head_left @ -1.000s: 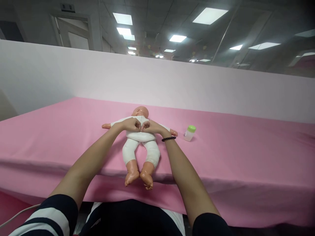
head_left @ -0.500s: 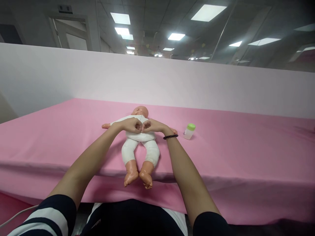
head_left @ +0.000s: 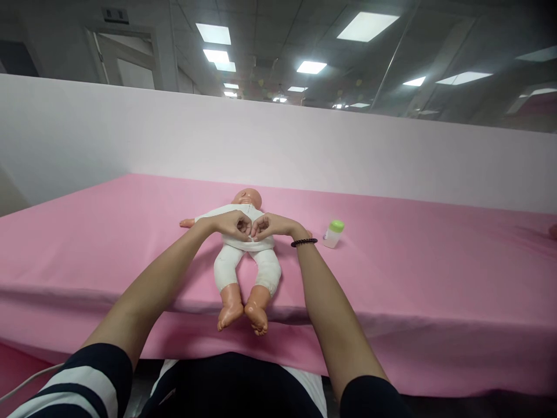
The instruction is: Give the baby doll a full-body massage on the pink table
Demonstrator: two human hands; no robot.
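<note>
A baby doll [head_left: 247, 255] in a white top and white trousers lies on its back, its head away from me and its bare feet near the table's front edge. Over its belly, my left hand [head_left: 236, 224] is curled, thumb and fingertips pinching at the front of the white top [head_left: 252, 246]. Facing it, my right hand [head_left: 270, 225] bends its fingers in to the same spot, with a dark beaded bracelet at the wrist. The fingertips of both hands nearly meet. A small white bit of cloth shows between them; its exact shape is hard to make out.
To the right of the doll, a small clear bottle with a green cap [head_left: 333, 234] stands on the pink-covered table [head_left: 413, 267]. A white partition [head_left: 304, 145] runs behind the table, with glass above it. Part of something skin-coloured [head_left: 552, 231] shows at the right edge.
My hands stay at the doll's front. The fingers have shifted slightly and their tips sit a little lower, with a wider gap inside the curled fingers. Doll and bottle stay in place.
</note>
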